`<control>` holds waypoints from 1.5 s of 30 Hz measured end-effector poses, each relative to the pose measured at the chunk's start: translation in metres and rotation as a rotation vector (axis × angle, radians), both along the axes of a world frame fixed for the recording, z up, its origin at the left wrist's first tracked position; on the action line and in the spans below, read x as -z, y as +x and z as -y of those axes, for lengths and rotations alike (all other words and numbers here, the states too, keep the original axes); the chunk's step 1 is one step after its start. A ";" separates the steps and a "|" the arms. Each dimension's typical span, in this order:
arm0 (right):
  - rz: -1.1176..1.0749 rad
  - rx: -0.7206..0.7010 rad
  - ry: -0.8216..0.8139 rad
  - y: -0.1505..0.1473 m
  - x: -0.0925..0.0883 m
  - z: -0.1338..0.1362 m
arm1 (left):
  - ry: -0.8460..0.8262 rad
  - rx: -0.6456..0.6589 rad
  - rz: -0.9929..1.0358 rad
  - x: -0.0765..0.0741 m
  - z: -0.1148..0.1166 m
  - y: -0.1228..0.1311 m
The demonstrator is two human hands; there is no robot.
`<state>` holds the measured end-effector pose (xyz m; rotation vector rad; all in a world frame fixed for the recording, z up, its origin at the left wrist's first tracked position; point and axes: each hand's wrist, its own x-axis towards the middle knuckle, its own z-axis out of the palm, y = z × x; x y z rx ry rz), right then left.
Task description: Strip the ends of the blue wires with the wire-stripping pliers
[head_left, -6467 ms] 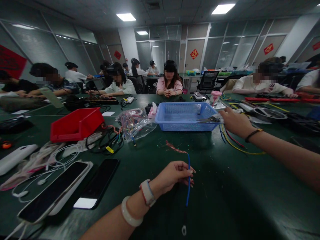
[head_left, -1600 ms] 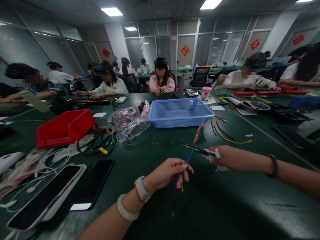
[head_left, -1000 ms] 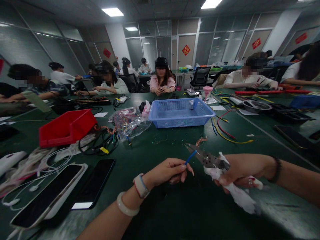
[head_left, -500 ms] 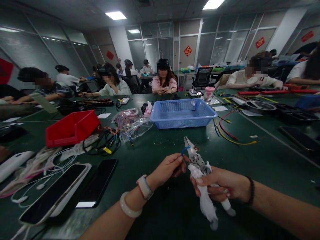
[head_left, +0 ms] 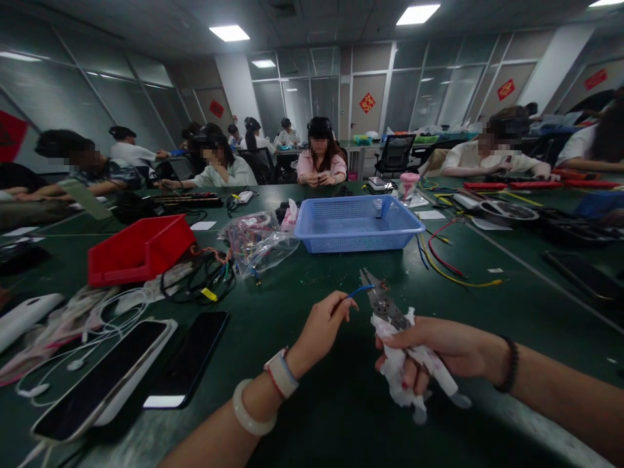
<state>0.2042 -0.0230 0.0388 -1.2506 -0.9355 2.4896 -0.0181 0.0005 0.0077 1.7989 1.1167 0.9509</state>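
Above tabletop [head_left: 273,318], left hand [head_left: 327,325] pinches wire [head_left: 361,290], right hand [head_left: 431,348] grips pliers [head_left: 382,304].

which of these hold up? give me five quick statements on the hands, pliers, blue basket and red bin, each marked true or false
1. The left hand holds a blue wire. True.
2. The right hand is empty. False: it holds pliers.
3. White wrapping covers the pliers' handles. True.
4. The red bin stands right of the blue basket. False: it stands left of it.
5. The blue basket lies beyond both hands. True.
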 end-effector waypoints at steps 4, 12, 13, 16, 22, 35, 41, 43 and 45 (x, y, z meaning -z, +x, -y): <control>-0.049 0.025 -0.046 0.004 -0.006 0.003 | 0.095 -0.022 -0.047 -0.002 0.001 -0.002; -0.009 -0.037 0.015 0.026 -0.013 0.002 | 0.123 -0.143 -0.032 -0.003 -0.003 -0.009; -0.010 -0.060 0.020 0.030 -0.012 0.000 | 0.114 -0.148 -0.025 -0.003 -0.003 -0.008; -0.054 -0.117 0.016 0.035 -0.007 -0.008 | 0.077 -0.164 0.008 -0.002 -0.001 -0.006; -0.214 -0.201 -0.070 0.021 0.017 -0.016 | 0.087 -0.244 0.076 0.002 -0.009 -0.011; -0.307 0.395 0.267 -0.013 0.033 -0.009 | 0.103 -0.256 -0.045 0.002 -0.002 -0.007; -0.297 0.457 0.208 -0.018 0.045 -0.005 | 0.180 -0.089 -0.234 -0.002 0.016 0.003; -0.298 0.473 0.207 -0.019 0.044 -0.006 | 0.193 -0.048 -0.287 -0.001 0.019 0.005; -0.294 0.482 0.209 -0.020 0.042 -0.006 | 0.206 -0.029 -0.321 0.001 0.020 0.006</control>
